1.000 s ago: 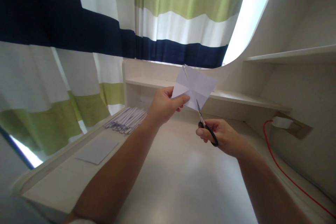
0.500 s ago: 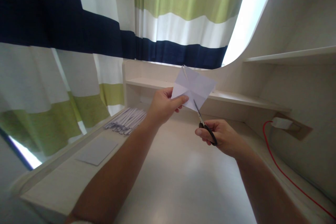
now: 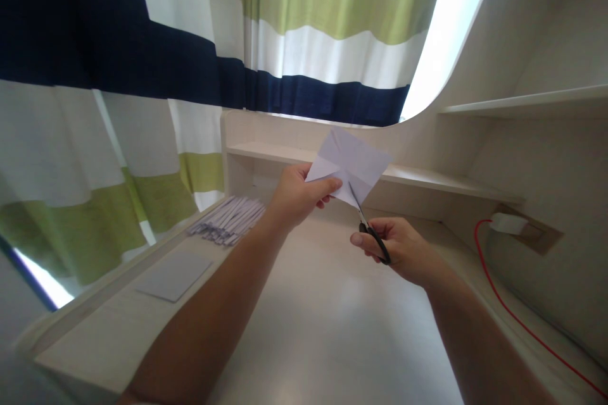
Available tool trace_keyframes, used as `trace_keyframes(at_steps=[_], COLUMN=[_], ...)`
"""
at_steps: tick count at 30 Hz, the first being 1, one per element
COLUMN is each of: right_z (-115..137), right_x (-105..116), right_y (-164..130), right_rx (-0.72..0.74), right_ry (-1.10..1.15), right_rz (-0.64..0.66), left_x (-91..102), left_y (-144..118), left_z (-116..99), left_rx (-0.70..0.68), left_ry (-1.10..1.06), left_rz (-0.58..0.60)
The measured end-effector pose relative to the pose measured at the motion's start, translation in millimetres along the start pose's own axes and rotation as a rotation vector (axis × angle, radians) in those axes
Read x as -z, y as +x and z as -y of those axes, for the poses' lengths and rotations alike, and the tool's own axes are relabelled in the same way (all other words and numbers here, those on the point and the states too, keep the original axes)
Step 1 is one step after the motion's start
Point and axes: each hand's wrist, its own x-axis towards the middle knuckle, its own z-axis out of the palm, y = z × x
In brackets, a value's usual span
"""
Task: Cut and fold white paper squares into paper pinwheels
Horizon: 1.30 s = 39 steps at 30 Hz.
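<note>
Here the left hand (image 3: 297, 193) pinches the near left corner of a creased white paper sheet (image 3: 351, 161), held up above the desk (image 3: 332, 329). Just right, the right hand (image 3: 396, 247) grips black-handled scissors (image 3: 370, 234), blades touching the sheet's lower edge. Far left on the desk lie a bundle of paper strips (image 3: 228, 218) and, nearer, a flat grey sheet (image 3: 175, 274).

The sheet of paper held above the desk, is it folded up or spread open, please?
Spread open. The sheet of paper shows crease lines across one flat layer, pinched by the left hand while the scissors meet its lower edge.
</note>
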Motion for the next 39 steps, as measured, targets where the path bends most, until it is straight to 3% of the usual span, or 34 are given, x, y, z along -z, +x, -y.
trace_keyframes(at_steps=[6, 39], right_z=[-1.5, -3.7], right_x=[-0.1, -1.1], right_y=[-0.2, 2.0], right_rx=[0.023, 0.015], right_ry=[0.007, 0.03], right_rz=[0.004, -0.061], left_x=[-1.8, -2.9], left_y=[0.4, -0.9], left_z=[5.1, 6.4], left_rx=[-0.017, -0.01], left_ry=[-0.022, -0.004], left_rz=[0.068, 0.107])
